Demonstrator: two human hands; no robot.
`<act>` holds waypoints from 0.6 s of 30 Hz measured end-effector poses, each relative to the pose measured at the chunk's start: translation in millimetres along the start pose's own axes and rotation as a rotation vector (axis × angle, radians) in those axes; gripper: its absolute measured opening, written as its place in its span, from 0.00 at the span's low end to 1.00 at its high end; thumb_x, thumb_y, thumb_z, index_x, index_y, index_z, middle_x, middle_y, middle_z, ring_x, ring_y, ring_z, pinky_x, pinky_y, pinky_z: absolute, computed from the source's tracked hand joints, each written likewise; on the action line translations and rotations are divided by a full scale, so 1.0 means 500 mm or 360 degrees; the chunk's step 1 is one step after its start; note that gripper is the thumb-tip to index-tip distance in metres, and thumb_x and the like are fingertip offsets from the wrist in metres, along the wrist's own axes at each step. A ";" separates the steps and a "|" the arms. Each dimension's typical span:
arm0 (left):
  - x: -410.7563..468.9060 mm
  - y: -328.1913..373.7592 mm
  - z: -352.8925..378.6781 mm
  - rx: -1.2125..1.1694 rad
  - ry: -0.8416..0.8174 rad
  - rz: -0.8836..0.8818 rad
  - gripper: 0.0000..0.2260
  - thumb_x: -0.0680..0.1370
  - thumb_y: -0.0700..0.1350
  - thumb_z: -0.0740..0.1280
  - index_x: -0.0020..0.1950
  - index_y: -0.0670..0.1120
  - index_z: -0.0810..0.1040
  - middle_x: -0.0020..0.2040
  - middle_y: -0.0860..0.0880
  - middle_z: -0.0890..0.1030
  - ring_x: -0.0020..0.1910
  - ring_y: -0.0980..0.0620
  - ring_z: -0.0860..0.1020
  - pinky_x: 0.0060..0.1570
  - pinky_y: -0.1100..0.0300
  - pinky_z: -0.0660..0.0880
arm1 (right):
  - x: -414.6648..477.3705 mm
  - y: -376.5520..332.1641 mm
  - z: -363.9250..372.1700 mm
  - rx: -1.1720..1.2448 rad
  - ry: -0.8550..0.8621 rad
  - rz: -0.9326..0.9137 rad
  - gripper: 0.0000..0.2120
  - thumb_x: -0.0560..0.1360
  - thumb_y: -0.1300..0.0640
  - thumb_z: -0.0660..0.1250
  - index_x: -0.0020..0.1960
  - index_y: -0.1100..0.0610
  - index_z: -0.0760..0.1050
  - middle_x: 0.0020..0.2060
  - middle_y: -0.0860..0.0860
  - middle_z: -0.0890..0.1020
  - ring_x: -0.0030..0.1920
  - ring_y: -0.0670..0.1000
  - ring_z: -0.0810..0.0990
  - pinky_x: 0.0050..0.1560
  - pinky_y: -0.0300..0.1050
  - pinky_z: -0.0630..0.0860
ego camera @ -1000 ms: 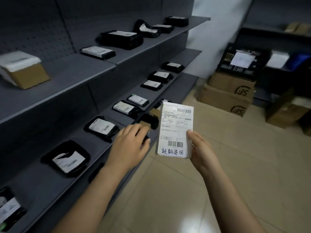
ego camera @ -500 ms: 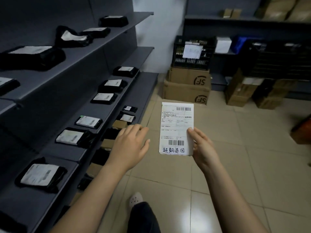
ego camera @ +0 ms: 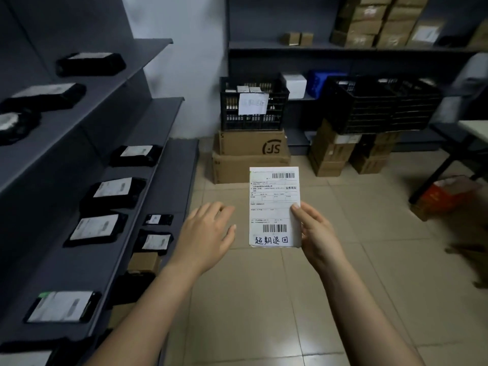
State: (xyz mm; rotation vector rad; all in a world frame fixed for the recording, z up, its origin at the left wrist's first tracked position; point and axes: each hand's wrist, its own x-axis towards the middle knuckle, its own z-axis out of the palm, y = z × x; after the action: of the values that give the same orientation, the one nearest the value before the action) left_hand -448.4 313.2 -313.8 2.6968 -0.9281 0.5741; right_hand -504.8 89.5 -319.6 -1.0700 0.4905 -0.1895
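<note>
The right hand (ego camera: 318, 237) pinches the label (ego camera: 274, 207) upright over the floor, the left hand (ego camera: 204, 237) hovers beside with fingers loose and empty, so next probably comes matching it with a parcel (ego camera: 96, 229).

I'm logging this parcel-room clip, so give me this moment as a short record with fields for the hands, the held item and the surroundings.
right hand: pinches the shipping label at its right edge, thumb on the front
label state: upright, printed barcodes, handwriting along the bottom
left hand: open, beside the label, not touching it
shelves: on the left, carrying black parcels with white labels
ahead: black crate with a paper sign, on two stacked cardboard boxes
</note>
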 end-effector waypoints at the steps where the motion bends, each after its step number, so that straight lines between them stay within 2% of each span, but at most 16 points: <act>1: 0.029 -0.019 0.011 -0.0004 0.0001 0.0017 0.14 0.75 0.51 0.59 0.53 0.46 0.77 0.46 0.49 0.77 0.45 0.46 0.76 0.44 0.53 0.73 | 0.027 -0.004 0.012 0.0007 0.0025 -0.0001 0.15 0.77 0.58 0.68 0.62 0.60 0.77 0.54 0.56 0.84 0.54 0.54 0.82 0.48 0.54 0.80; 3: 0.081 -0.049 0.033 -0.0026 0.0000 0.0043 0.13 0.75 0.51 0.59 0.53 0.46 0.77 0.46 0.49 0.77 0.44 0.45 0.76 0.43 0.53 0.73 | 0.080 -0.011 0.029 0.0028 0.0077 0.0012 0.15 0.76 0.59 0.69 0.62 0.60 0.77 0.53 0.56 0.85 0.52 0.53 0.83 0.48 0.53 0.80; 7: 0.186 -0.096 0.080 -0.0062 -0.0006 0.0090 0.13 0.75 0.51 0.59 0.53 0.46 0.77 0.46 0.49 0.77 0.44 0.45 0.76 0.43 0.53 0.74 | 0.186 -0.032 0.051 0.0087 0.0150 0.0037 0.14 0.76 0.59 0.69 0.61 0.60 0.77 0.52 0.56 0.85 0.49 0.52 0.84 0.41 0.48 0.82; 15: 0.431 -0.158 0.206 -0.0037 -0.0047 0.0048 0.14 0.75 0.52 0.59 0.54 0.46 0.77 0.47 0.49 0.78 0.46 0.46 0.76 0.45 0.52 0.74 | 0.469 -0.098 0.070 0.0093 0.0148 0.0044 0.10 0.76 0.60 0.69 0.57 0.57 0.79 0.49 0.54 0.85 0.44 0.50 0.84 0.38 0.45 0.80; 18: 0.548 -0.176 0.257 0.0015 0.0007 0.0024 0.15 0.75 0.51 0.59 0.56 0.46 0.78 0.48 0.49 0.78 0.47 0.46 0.76 0.45 0.52 0.74 | 0.608 -0.138 0.073 0.0082 0.0120 0.0074 0.12 0.75 0.59 0.70 0.59 0.58 0.78 0.51 0.56 0.85 0.46 0.52 0.84 0.39 0.46 0.80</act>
State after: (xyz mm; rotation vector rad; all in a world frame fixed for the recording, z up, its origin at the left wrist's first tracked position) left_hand -158.5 190.4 -317.7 2.6977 -0.9473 0.5888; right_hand -214.9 -30.0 -334.0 -1.0026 0.5749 -0.2009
